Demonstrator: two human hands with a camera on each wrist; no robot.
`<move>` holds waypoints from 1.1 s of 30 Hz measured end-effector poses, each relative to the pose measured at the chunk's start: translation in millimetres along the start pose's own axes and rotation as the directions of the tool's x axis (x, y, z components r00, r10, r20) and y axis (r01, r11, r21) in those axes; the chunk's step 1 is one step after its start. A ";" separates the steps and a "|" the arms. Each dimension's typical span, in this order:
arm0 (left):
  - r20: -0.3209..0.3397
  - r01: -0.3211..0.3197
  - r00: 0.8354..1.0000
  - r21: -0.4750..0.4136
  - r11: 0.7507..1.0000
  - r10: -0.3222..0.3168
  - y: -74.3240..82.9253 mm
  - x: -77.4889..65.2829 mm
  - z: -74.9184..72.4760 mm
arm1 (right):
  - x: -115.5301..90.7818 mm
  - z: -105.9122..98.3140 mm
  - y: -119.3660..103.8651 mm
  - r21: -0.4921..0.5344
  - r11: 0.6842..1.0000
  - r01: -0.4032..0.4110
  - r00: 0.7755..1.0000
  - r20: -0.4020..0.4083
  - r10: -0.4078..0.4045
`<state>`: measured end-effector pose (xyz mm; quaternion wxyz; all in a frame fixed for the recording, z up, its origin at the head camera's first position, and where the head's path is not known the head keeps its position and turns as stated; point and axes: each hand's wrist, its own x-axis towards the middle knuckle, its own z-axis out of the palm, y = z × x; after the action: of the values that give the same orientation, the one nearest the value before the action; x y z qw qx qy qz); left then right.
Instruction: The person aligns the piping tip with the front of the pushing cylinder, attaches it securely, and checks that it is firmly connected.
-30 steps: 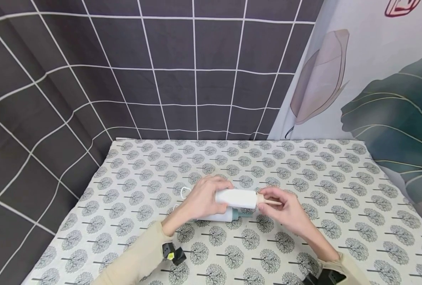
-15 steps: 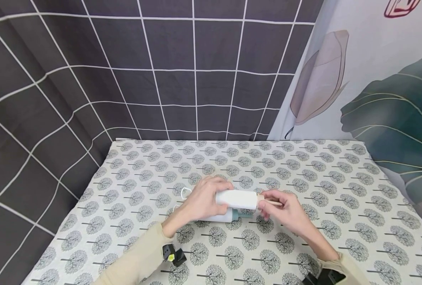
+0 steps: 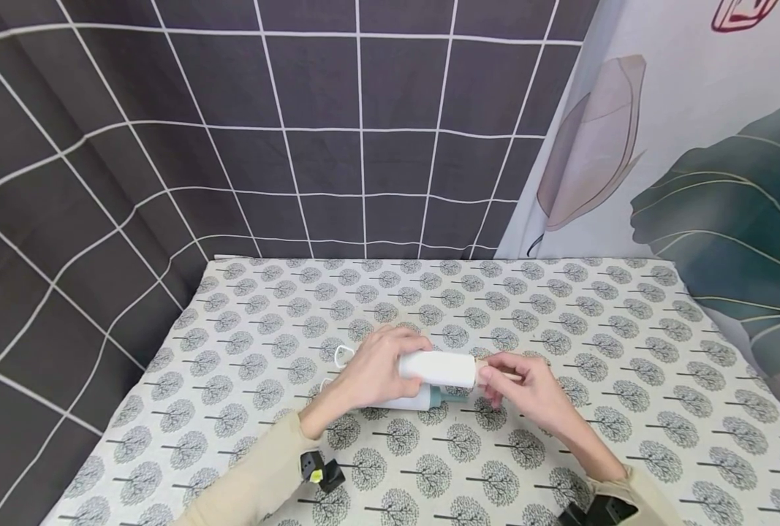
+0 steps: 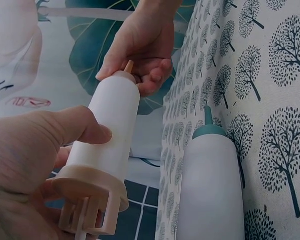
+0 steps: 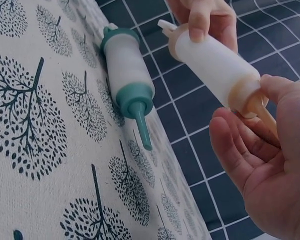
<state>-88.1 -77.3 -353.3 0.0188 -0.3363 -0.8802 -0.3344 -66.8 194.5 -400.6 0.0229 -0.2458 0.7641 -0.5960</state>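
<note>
My left hand (image 3: pixel 381 365) grips the white barrel (image 3: pixel 442 367) of a piping syringe, held lengthwise with its nozzle to the right. In the left wrist view the syringe's beige flange (image 4: pixel 92 177) and pull-handle show below that hand. At the other end my right hand (image 3: pixel 528 391) pinches the beige nozzle cap (image 5: pixel 245 92) between thumb and fingers. The tapered nozzle (image 5: pixel 266 119) runs through its grasp, partly hidden. Beside and nearer me, a second syringe with green ends (image 5: pixel 132 70) lies on the cloth, partly covered by the left hand in the head view.
A pale cloth (image 3: pixel 468 453) printed with trees covers the table. Behind it hangs a dark curtain (image 3: pixel 317 161) with a white grid, and a leaf-patterned curtain (image 3: pixel 732 197) is at the right. Black wrist cameras (image 3: pixel 322 470) are strapped to the sleeves.
My right hand's fingers have shifted round the nozzle cap, and the thumb now covers more of it. The left hand, the barrel and the green syringe stay in place.
</note>
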 end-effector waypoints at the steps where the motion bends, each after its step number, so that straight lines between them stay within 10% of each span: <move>1: 0.000 -0.001 1.000 -0.003 1.000 0.001 -0.2 -0.2 -0.1 | 0.4 0.2 0.0 -0.005 1.000 -0.003 1.000 -0.011 0.003; 19: 0.007 0.011 1.000 -0.029 1.000 -0.011 -1.4 -0.7 0.9 | 1.0 1.6 -0.1 -0.002 0.994 0.109 0.992 -0.064 -0.109; 33: 0.003 0.009 1.000 -0.032 0.999 -0.009 -1.1 -1.1 0.1 | 0.3 4.2 -2.3 -0.009 0.999 0.040 0.995 -0.087 -0.041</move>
<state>-87.9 -78.4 -354.3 0.0105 -0.3331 -0.8763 -0.3480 -64.9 190.2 -399.6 -0.0233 -0.2353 0.7613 -0.6038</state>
